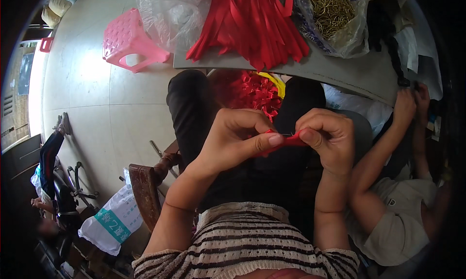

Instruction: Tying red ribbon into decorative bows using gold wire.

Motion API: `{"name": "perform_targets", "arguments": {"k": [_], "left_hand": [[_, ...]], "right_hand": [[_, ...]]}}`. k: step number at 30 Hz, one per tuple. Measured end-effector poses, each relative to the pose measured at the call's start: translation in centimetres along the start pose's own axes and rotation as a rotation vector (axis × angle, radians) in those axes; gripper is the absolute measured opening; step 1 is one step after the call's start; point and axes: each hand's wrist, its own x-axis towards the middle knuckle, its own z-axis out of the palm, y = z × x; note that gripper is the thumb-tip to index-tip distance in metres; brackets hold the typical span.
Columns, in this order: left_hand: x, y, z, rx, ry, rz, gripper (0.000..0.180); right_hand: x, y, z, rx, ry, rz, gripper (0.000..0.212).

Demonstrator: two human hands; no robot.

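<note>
Above my lap, my left hand (pixel 240 138) pinches one end of a short piece of red ribbon (pixel 293 141) between thumb and fingers. My right hand (pixel 326 136) is closed on the other end, thumb pressed against the fingers. A thin, wire-like strand shows at the ribbon between the two thumbs; its exact kind is too small to tell. Below and beyond the hands, between my knees, a container holds many small red bows (pixel 257 90). A yellow edge (pixel 276 84) lines its right side. My left hand partly covers the bows.
A grey table (pixel 340 68) ahead bears long red ribbons (pixel 252 26) and a plastic bag of gold-coloured ties (pixel 330 12). A pink stool (pixel 133 41) stands at far left, a wooden chair (pixel 145 191) nearer. A co-worker (pixel 393 216) sits close on my right; another person (pixel 51 148) is far left.
</note>
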Motion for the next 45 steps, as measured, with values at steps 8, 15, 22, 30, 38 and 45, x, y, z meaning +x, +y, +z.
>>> {"name": "perform_targets", "arguments": {"k": [8,15,22,30,38,45], "left_hand": [[0.0,0.1,0.2,0.123,0.042,-0.021,0.013],[0.3,0.3,0.2,0.206,0.002,0.078,0.012],[0.2,0.3,1.1,0.704,0.106,0.404,0.010],[-0.1,1.0,-0.6,0.524,-0.089,0.219,0.019],[0.2,1.7,-0.4,0.438,-0.095,0.094,0.018],[0.4,0.9,0.4,0.331,-0.057,-0.039,0.019]], "right_hand": [[0.2,1.1,1.1,-0.004,0.087,-0.128,0.014],[-0.8,1.2,2.1,0.305,0.178,0.093,0.013],[-1.5,1.1,3.7,0.428,0.273,0.126,0.011],[-0.7,0.4,0.2,-0.076,-0.054,-0.081,0.011],[0.1,-0.9,-1.5,0.187,-0.171,0.259,0.011],[0.8,0.0,-0.9,0.052,-0.163,0.228,0.011]]}}
